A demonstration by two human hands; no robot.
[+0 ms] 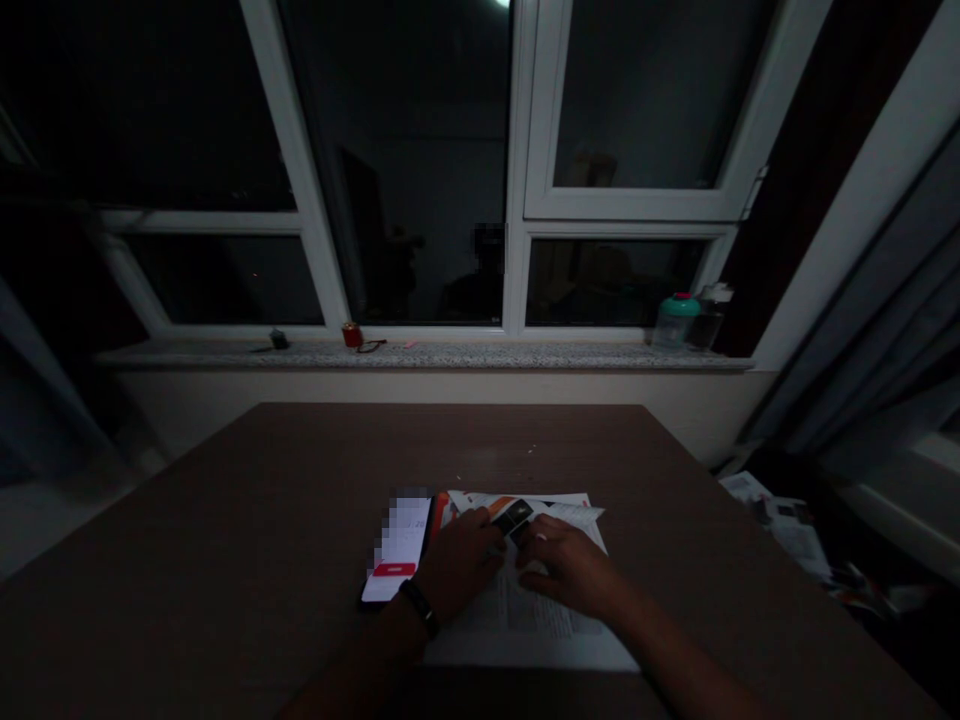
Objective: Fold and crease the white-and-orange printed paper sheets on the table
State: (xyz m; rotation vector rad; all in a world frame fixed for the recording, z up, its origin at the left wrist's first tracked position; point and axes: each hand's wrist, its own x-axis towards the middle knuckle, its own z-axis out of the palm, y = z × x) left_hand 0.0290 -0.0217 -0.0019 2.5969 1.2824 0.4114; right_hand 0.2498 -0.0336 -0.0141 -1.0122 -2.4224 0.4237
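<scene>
Several printed sheets of paper (525, 640) lie in a pile on the brown table, under both my hands. The upper sheet has orange and black printing, and its top part looks bent or folded over. My left hand (466, 560), with a dark band on the wrist, has its fingers curled down on the left side of that sheet. Opposite it, my right hand (570, 565) grips the sheet with bent fingers, close to the dark printed patch. Both sets of fingertips are partly hidden. Left of the papers lies a phone (405, 535) with its screen lit.
The table (300, 480) reaches to a stone windowsill (450, 355). On the sill are a small red object (351, 335), a dark small item (279, 339) and a green-topped bottle (677, 318). Loose papers (787, 530) lie below the table's right edge.
</scene>
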